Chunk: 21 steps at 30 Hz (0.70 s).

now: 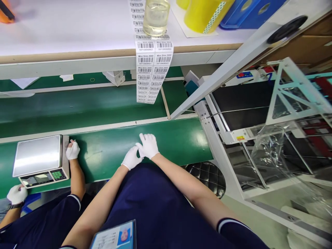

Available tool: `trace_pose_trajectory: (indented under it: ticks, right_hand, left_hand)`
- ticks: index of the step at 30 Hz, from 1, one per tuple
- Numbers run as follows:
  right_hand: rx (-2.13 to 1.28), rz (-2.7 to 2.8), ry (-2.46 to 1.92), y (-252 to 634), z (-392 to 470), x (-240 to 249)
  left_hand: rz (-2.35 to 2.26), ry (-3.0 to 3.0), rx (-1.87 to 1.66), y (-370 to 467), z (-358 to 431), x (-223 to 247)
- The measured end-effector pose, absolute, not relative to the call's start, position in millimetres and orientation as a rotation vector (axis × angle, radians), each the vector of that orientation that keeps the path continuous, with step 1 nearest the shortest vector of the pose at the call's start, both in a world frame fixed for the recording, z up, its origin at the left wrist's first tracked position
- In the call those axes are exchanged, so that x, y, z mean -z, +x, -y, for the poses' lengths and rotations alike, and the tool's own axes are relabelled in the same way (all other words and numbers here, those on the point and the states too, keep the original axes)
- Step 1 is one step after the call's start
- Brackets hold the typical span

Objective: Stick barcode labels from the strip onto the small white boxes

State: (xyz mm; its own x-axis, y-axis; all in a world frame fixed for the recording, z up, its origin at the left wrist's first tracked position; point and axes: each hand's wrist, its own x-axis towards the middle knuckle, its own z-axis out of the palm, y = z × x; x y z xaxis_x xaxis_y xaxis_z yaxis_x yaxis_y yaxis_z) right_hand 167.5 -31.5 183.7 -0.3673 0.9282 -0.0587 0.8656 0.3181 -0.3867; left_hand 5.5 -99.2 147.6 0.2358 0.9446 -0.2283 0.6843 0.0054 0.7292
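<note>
Looks like a pause between steps: left hand (131, 158) and right hand (148, 145) touch at the green desk's (178, 138) near edge, loosely open, nothing visibly gripped; any grasp needs them parted.

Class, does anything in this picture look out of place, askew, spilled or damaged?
The barcode label sheet looks slightly odd: it dangles over the edge of the white shelf, with a clear cylinder standing on it. I see no spill or obvious damage.
</note>
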Motion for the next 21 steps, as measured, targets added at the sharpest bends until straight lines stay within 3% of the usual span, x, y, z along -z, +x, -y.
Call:
trace_pose_trajectory:
  ticks: [3, 6, 10, 16, 21]
  right_hand:
    - [-0.584, 2.341, -1.694, 180, 25, -169]
    - [-0.849, 1.982, -1.89, 226, -3, -163]
    - [-1.096, 1.7, -1.822, 265, -77, -182]
    - [-1.01, 1.445, -1.152, 214, -188, -249]
    - [-1.24, 1.464, -1.142, 182, -215, -267]
  left_hand:
    - [-1.521, 1.745, -0.43, 5, 98, -150]
    - [-1.53, 1.709, -0.434, 0, 109, -153]
    - [-1.457, 1.636, -0.359, -13, 136, -156]
    - [-1.336, 1.641, -0.198, -20, 154, -160]
    - [-1.501, 1.546, -0.161, -25, 155, -167]
